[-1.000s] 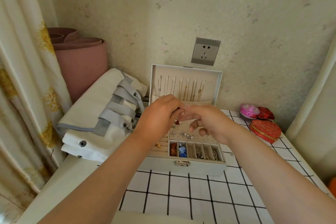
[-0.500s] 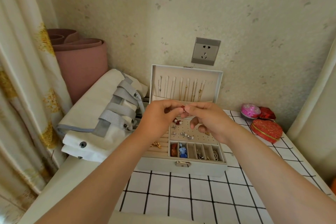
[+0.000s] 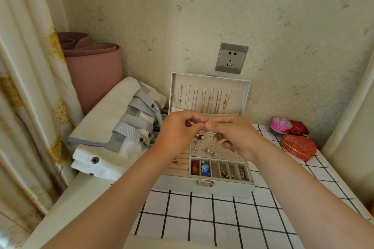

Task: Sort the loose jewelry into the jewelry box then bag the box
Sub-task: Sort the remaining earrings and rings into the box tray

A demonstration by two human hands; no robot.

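Checked cloth: fills the lower centre of the frame, and the box stands at its far edge.
Jewelry box: open at centre frame, latch facing the camera, small pieces in the front slots.
Stud panel: perforated, with earrings seated in its left part and bare holes toward the right.
Left hand: above the panel, thumb and forefinger pinched together on a small piece.
Right hand: thumb and forefinger tips meet the same piece from the other side, with the remaining fingers loosely curled beneath.
Small piece: a reddish speck between the fingertips, directly over the box; too small to identify, probably an earring.
Doing it well: keep the piece over the tray so a slip lands inside; let one hand take it fully before lowering; aim for a bare hole, well apart from seated studs.
Lid: upright behind the hands, with necklaces hanging inside. Avoid brushing them.
Bag: white canvas with grey straps, folded at left centre and ready for the later step.
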